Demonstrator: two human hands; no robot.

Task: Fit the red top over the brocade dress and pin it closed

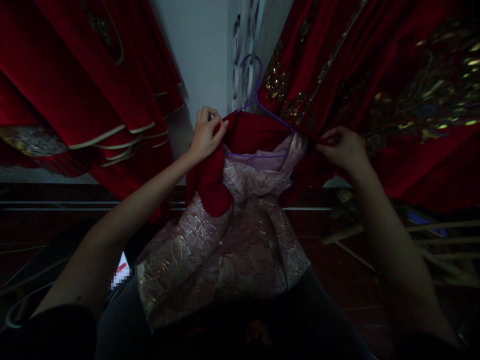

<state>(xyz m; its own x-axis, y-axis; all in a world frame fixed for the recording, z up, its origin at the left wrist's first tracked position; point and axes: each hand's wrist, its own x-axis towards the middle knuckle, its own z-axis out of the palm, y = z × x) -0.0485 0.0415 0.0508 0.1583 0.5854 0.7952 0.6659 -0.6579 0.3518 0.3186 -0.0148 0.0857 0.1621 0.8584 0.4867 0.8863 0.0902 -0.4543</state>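
A pale pink brocade dress with gold patterning hangs on a purple hanger and drapes over my lap. Behind and around its neckline is a red cloth garment; a rounded red piece of it hangs over the dress's left side. With thumb and finger, my left hand pinches the red garment's edge near the hanger's left shoulder. On the other side my right hand grips its edge, stretched out beyond the dress's right strap. The picture is dark, so the red garment's full shape is hard to make out.
Red gowns with gold embroidery hang at left and right. Between them stand a pale wall and a white metal scrollwork rack. Wooden slats lie low at right. A lit screen shows beside my left thigh.
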